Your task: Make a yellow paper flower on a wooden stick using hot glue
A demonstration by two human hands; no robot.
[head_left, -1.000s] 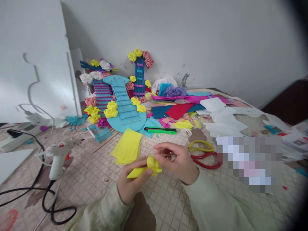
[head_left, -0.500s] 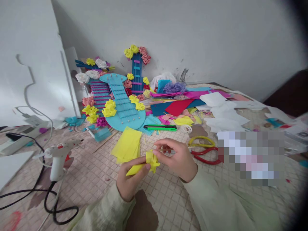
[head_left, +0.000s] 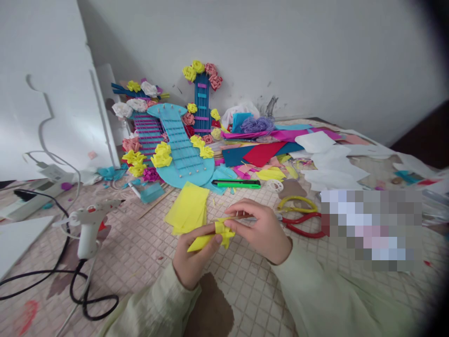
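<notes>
A partly folded yellow paper flower [head_left: 224, 228] is pinched between both hands above the table. My left hand [head_left: 196, 255] is closed on its lower left side, with a flat yellow strip [head_left: 199, 242] running out under the fingers. My right hand [head_left: 263, 229] grips the flower's upper right edge between thumb and fingers. A thin stick [head_left: 242, 217] shows along the right fingers; whether they hold it is hard to tell. Just beyond the left hand lies a stack of yellow paper sheets [head_left: 189, 206].
A white glue gun [head_left: 87, 229] with a black cord lies left. Blue string-covered boards [head_left: 182, 150] with paper flowers stand behind. A green cutter [head_left: 236, 183], a white tape ring [head_left: 274, 186], yellow-handled scissors [head_left: 298, 203], red-handled scissors [head_left: 305, 227] and coloured paper [head_left: 266, 152] lie around.
The whole view has shifted slightly, with everything a little further right. Both hands keep hold of the yellow paper; the right thumb and fingers have moved only slightly against it.
</notes>
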